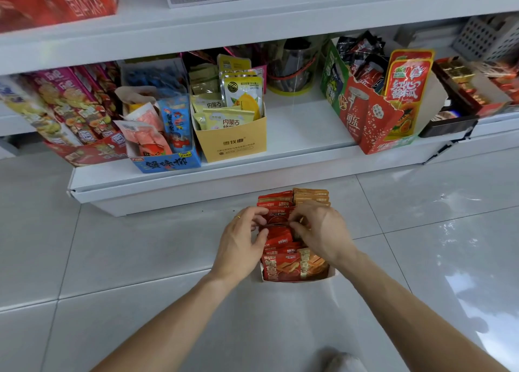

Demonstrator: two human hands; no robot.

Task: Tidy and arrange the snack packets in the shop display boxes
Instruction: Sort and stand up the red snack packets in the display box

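A white display box (pixel 332 274) stands on the grey floor tiles below the shelf. It is packed with upright red snack packets (pixel 276 269) on its left and orange-brown packets (pixel 310 196) on its right. My left hand (pixel 240 243) reaches in from the left, fingers curled round a red packet (pixel 276 215) in the middle of the box. My right hand (pixel 321 232) comes from the right and pinches the same packet's other edge. The hands hide the box's middle rows.
The lowest white shelf (pixel 303 124) holds a yellow box (pixel 233 144) of pale packets, a blue box (pixel 168 162), a red box (pixel 373 127), a clear tub (pixel 290 71) and pink cartons (pixel 67 101). A bare gap lies on the shelf between the yellow and red boxes.
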